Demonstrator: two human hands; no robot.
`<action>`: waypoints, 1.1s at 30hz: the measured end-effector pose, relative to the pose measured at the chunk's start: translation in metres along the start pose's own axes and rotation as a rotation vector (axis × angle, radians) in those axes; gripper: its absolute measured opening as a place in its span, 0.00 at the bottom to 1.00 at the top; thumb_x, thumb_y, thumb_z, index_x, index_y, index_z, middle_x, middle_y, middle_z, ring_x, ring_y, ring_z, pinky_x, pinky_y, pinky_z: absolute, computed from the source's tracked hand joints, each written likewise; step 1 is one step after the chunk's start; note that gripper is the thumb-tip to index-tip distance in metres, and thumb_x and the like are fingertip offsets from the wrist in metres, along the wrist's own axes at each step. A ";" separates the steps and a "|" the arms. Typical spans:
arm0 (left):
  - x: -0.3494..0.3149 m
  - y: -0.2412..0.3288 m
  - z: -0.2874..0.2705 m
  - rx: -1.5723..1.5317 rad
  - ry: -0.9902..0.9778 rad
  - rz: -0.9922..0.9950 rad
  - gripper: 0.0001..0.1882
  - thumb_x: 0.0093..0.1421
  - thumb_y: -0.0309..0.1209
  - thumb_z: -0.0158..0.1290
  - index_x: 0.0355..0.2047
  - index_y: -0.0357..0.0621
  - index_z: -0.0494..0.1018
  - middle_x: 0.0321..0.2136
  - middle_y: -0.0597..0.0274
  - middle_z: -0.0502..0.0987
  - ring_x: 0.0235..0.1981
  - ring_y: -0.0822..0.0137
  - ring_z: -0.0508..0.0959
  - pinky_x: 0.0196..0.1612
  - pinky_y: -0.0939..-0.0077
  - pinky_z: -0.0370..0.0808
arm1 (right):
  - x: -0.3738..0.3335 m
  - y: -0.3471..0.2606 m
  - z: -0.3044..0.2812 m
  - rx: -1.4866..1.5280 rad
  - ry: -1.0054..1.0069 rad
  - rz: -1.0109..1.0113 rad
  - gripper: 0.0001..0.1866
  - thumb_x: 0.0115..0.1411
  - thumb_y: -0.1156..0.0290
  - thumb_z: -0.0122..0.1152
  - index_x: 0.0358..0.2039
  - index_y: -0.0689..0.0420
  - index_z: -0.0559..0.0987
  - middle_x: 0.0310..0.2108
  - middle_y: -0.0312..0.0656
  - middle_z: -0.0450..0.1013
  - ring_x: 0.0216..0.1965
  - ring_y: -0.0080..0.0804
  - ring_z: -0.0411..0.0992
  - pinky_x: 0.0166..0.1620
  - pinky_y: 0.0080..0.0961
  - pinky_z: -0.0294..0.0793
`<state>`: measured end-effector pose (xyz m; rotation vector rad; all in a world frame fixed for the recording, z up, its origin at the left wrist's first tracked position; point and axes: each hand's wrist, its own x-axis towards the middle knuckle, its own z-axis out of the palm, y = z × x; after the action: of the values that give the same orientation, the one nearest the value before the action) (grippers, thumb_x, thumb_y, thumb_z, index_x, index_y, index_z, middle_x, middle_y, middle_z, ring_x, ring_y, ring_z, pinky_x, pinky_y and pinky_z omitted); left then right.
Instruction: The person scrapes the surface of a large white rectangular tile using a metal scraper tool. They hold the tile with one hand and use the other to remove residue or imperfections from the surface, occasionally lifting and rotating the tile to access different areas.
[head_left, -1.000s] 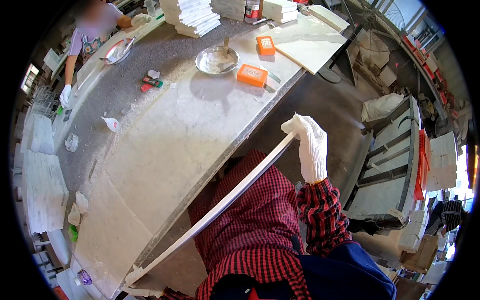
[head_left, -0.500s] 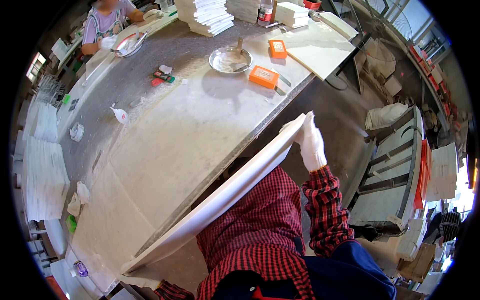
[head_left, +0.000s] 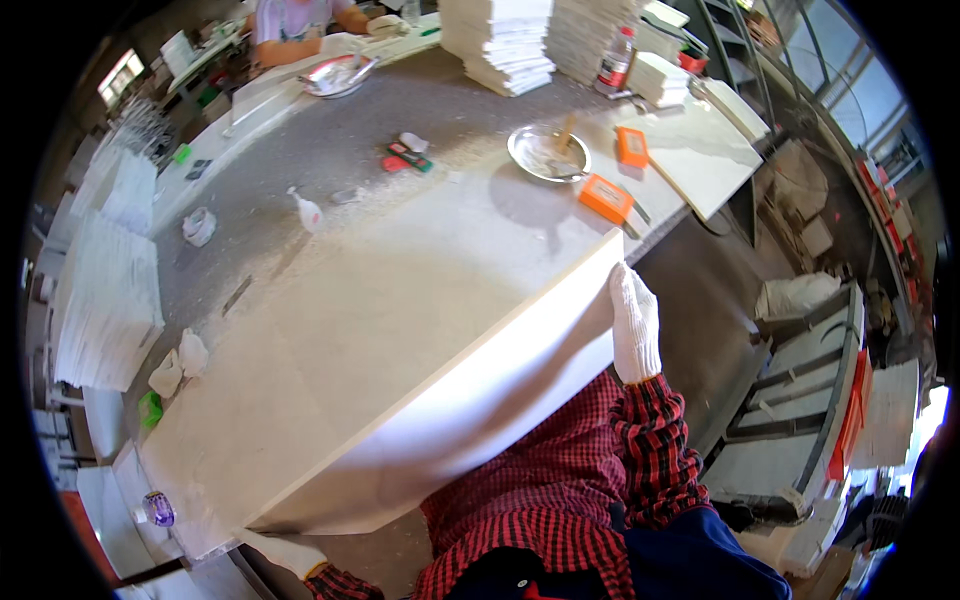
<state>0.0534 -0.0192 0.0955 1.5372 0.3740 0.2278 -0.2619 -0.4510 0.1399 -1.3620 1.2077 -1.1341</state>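
Observation:
A long white slab (head_left: 470,410), like a stone or ceramic tile, stands tilted on edge along the near side of the worktable (head_left: 330,350). My right hand (head_left: 635,325), in a white knit glove, is closed on the slab's right end. At the opposite lower corner my left hand (head_left: 285,553), gloved too, grips it with its fingers partly hidden. The slab's broad face is turned toward me, close against my checked apron. Whether its lower edge touches anything cannot be seen.
On the table are a metal bowl (head_left: 548,153) with a scraper, two orange boxes (head_left: 605,198), a white squeeze bottle (head_left: 308,212) and crumpled cloths (head_left: 180,362). Tile stacks (head_left: 495,45) stand at the back and left. A person (head_left: 300,25) works across the table. A metal rack (head_left: 790,390) is at right.
The slab has turned from nearly edge-on to show its broad face, and its right end now reaches the table edge. My hands still hold both ends. The view has shifted.

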 end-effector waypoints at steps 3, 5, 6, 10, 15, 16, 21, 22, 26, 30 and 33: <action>0.033 -0.010 -0.031 -0.046 -0.020 -0.045 0.35 0.76 0.55 0.37 0.72 0.44 0.59 0.70 0.53 0.62 0.68 0.57 0.65 0.69 0.64 0.64 | 0.000 -0.019 0.031 -0.067 -0.071 0.008 0.23 0.74 0.54 0.55 0.38 0.66 0.80 0.28 0.32 0.71 0.34 0.19 0.63 0.39 0.23 0.68; 0.043 -0.010 -0.046 -0.142 -0.098 -0.179 0.39 0.74 0.59 0.38 0.73 0.44 0.58 0.71 0.52 0.61 0.68 0.54 0.64 0.70 0.61 0.63 | 0.000 -0.026 0.055 -0.131 -0.108 -0.061 0.24 0.73 0.53 0.56 0.37 0.66 0.80 0.27 0.34 0.71 0.33 0.20 0.63 0.39 0.24 0.68; 0.029 0.008 -0.043 -0.212 -0.178 -0.305 0.42 0.72 0.62 0.39 0.73 0.43 0.58 0.71 0.52 0.60 0.69 0.53 0.64 0.70 0.60 0.63 | 0.000 -0.030 0.061 -0.211 -0.168 -0.083 0.25 0.72 0.52 0.58 0.37 0.66 0.80 0.27 0.36 0.71 0.33 0.22 0.63 0.39 0.26 0.69; 0.039 -0.023 -0.083 -0.117 -0.157 -0.372 0.50 0.67 0.71 0.39 0.73 0.40 0.56 0.72 0.50 0.58 0.70 0.50 0.62 0.72 0.58 0.62 | -0.004 -0.054 0.100 -0.337 -0.305 -0.085 0.26 0.73 0.49 0.55 0.36 0.65 0.77 0.27 0.33 0.69 0.33 0.20 0.63 0.38 0.25 0.67; 0.060 -0.065 -0.107 0.074 0.089 -0.352 0.53 0.67 0.72 0.35 0.74 0.38 0.53 0.73 0.49 0.57 0.71 0.53 0.62 0.72 0.59 0.61 | -0.012 -0.071 0.136 -0.383 -0.414 -0.117 0.28 0.72 0.47 0.55 0.32 0.65 0.75 0.23 0.37 0.65 0.30 0.23 0.61 0.36 0.29 0.66; 0.059 -0.069 -0.109 0.104 0.124 -0.366 0.53 0.68 0.72 0.35 0.74 0.38 0.52 0.73 0.49 0.57 0.72 0.54 0.61 0.72 0.59 0.61 | -0.013 -0.070 0.142 -0.391 -0.422 -0.146 0.29 0.72 0.47 0.55 0.31 0.65 0.75 0.23 0.38 0.64 0.30 0.24 0.60 0.35 0.29 0.66; 0.062 -0.081 -0.116 0.116 0.094 -0.343 0.50 0.70 0.70 0.32 0.74 0.38 0.52 0.73 0.50 0.57 0.72 0.55 0.60 0.72 0.61 0.60 | -0.014 -0.064 0.163 -0.453 -0.461 -0.214 0.31 0.71 0.46 0.56 0.28 0.66 0.73 0.21 0.43 0.61 0.28 0.27 0.59 0.34 0.32 0.66; 0.063 -0.082 -0.113 0.130 0.098 -0.361 0.50 0.70 0.70 0.32 0.74 0.38 0.53 0.73 0.51 0.57 0.72 0.55 0.60 0.72 0.61 0.60 | -0.013 -0.063 0.165 -0.472 -0.451 -0.220 0.32 0.70 0.43 0.55 0.29 0.64 0.75 0.22 0.48 0.65 0.28 0.37 0.63 0.35 0.35 0.68; 0.079 -0.102 -0.123 0.142 0.073 -0.279 0.45 0.73 0.64 0.33 0.74 0.37 0.52 0.73 0.53 0.57 0.71 0.56 0.61 0.72 0.63 0.61 | -0.010 -0.051 0.174 -0.526 -0.448 -0.206 0.34 0.68 0.36 0.52 0.30 0.61 0.78 0.24 0.57 0.72 0.29 0.59 0.70 0.36 0.42 0.71; 0.089 -0.109 -0.123 0.186 0.034 -0.260 0.43 0.75 0.61 0.33 0.74 0.37 0.53 0.73 0.53 0.57 0.72 0.56 0.60 0.72 0.63 0.60 | -0.003 -0.034 0.180 -0.542 -0.440 -0.169 0.35 0.67 0.35 0.53 0.30 0.60 0.78 0.24 0.57 0.72 0.29 0.59 0.70 0.37 0.43 0.71; 0.082 -0.098 -0.104 0.203 0.023 -0.276 0.44 0.74 0.63 0.32 0.74 0.37 0.53 0.73 0.53 0.57 0.72 0.56 0.60 0.72 0.62 0.59 | 0.002 -0.019 0.180 -0.509 -0.397 -0.184 0.35 0.66 0.35 0.54 0.29 0.59 0.79 0.23 0.55 0.72 0.28 0.58 0.71 0.36 0.42 0.71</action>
<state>0.0810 0.1050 -0.0092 1.6617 0.6377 -0.0092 -0.0814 -0.4386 0.1391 -2.0076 1.1298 -0.6416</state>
